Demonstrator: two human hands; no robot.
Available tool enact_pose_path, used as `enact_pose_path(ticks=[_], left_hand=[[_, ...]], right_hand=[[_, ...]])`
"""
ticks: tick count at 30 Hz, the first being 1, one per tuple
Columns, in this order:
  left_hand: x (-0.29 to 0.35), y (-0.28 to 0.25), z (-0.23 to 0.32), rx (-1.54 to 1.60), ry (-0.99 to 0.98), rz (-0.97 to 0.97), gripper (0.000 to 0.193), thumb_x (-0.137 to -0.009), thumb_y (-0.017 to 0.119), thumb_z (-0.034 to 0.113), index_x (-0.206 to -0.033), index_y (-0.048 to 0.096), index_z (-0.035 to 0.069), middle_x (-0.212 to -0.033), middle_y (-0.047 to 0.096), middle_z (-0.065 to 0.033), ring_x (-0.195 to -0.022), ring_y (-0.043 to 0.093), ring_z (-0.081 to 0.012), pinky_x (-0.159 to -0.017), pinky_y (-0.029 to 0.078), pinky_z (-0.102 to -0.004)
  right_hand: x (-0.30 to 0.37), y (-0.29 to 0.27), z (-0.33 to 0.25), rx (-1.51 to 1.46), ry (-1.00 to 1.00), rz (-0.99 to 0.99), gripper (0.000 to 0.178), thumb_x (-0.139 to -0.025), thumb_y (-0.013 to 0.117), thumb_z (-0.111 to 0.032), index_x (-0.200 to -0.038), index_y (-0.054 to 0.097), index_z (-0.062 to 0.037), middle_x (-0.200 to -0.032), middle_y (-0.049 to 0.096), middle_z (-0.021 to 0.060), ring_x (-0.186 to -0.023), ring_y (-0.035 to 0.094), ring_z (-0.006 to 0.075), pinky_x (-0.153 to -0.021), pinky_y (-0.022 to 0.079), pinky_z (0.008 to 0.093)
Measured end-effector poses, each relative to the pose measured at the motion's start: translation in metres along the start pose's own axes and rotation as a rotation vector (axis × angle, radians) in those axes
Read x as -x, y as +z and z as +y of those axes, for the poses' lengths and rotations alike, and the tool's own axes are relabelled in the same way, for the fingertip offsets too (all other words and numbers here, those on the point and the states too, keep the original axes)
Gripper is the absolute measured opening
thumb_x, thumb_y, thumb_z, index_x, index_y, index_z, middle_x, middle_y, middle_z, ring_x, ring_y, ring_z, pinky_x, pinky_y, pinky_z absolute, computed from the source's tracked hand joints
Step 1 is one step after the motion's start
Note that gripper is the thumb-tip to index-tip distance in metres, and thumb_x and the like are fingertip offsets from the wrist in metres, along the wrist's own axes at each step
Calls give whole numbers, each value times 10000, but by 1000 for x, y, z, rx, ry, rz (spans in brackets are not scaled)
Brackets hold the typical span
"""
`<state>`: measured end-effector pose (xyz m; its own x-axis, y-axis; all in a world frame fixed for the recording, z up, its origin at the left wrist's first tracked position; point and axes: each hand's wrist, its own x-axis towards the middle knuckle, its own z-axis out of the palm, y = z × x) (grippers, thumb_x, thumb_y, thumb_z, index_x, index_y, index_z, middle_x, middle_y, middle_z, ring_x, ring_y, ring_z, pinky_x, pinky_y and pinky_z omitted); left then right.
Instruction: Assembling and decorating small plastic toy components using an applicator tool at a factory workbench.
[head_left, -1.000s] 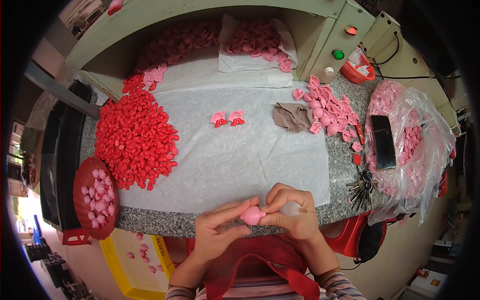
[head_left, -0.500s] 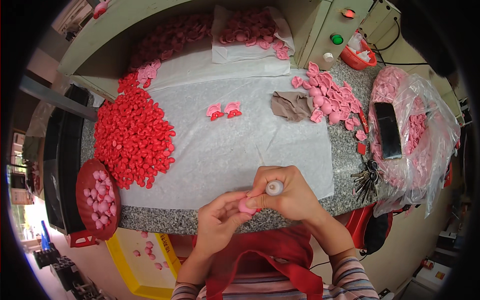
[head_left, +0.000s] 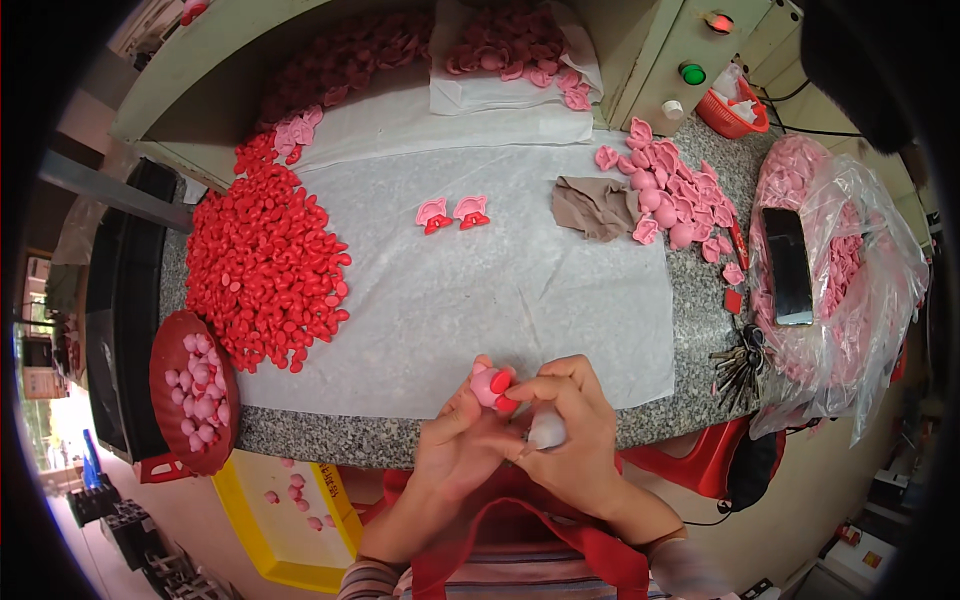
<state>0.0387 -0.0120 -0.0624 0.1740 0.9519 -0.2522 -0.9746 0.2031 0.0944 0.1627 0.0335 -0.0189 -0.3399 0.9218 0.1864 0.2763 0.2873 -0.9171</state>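
Note:
Over the front edge of the work surface, my left hand (head_left: 447,452) is closed on a small round pink figure (head_left: 483,386) with red feet. My right hand (head_left: 582,428) has a whitish squeeze bottle (head_left: 546,428) tucked in its palm, and its thumb and forefinger reach toward the figure's red feet. Part of the bottle is hidden by the fingers. Farther back on the white sheet (head_left: 440,310) lie two hollow pink shells (head_left: 433,212) side by side, each with red feet attached.
A heap of red feet (head_left: 265,270) lies left, above a red basket (head_left: 160,440) of pink figures. Pink shells (head_left: 665,185), a brown cloth (head_left: 592,208), keys (head_left: 738,370) and a bag (head_left: 860,370) with a phone (head_left: 787,265) on it sit right. A yellow tray (head_left: 235,510) is below.
Both hands have turned, so the figure's red feet now show. The figure has moved slightly up, and the bottle has swung lower and tilted in my right hand. The view has shifted a little.

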Motion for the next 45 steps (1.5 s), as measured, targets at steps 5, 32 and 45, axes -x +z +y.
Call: enact_pose_path(ticks=[5,32,45], left_hand=[[3,-3,-3,69,-15,-9,370,-827,571,276,-1166,493,149,-1122,535,-31,-1057,462,-184,-920,345,-383],[9,0,3,-200,-169,33,386,-802,606,295,-1082,543,38,-1101,552,-72,-1070,481,-209,-909,362,-378],[13,4,6,-152,-213,-11,467,-831,581,290,-1158,441,-12,-1115,485,-106,-1051,450,-205,-873,375,-363]], right_hand=[[-5,-2,-1,-166,29,-33,313,-598,753,-33,-880,617,-41,-910,508,75,-772,524,146,-658,447,260],[-36,-25,15,-647,521,-596,259,-636,575,91,-851,658,-28,-973,615,110,-884,574,137,-743,470,245],[-26,-18,16,-425,63,-515,261,-584,624,57,-811,660,-65,-890,627,70,-831,561,174,-737,445,284]])
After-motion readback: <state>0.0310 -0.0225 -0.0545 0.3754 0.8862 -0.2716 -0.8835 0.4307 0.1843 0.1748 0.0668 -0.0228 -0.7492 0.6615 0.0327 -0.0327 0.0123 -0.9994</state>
